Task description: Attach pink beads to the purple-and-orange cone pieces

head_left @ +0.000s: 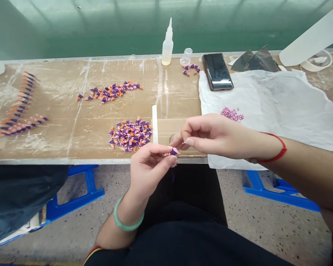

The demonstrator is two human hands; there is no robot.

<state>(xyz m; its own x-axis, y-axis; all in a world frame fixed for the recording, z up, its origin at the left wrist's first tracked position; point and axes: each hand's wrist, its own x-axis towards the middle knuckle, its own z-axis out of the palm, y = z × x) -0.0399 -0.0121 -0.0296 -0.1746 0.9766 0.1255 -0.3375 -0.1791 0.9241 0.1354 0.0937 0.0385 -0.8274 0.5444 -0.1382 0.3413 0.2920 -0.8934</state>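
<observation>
My left hand (151, 164) pinches a small purple, pink and orange figurine (174, 151) between thumb and fingertips, just beyond the table's front edge. Close on its right, my right hand (211, 135) is closed in a pinch on a tiny pink piece (184, 143), mostly hidden by the fingertips. A heap of similar figurines (131, 135) lies left of my hands. Behind my right hand, a small pile of tiny pink pieces (232, 113) rests on a white cloth (280, 111).
A white strip (155, 123) lies beside the heap. Farther back stand a dropper bottle (167, 46) and a clear cap (186, 57). A phone (218, 71) lies on the cloth's corner. More figurines (111, 91) spread leftward, some in a row (24, 92). A tape roll (318, 61) sits far right.
</observation>
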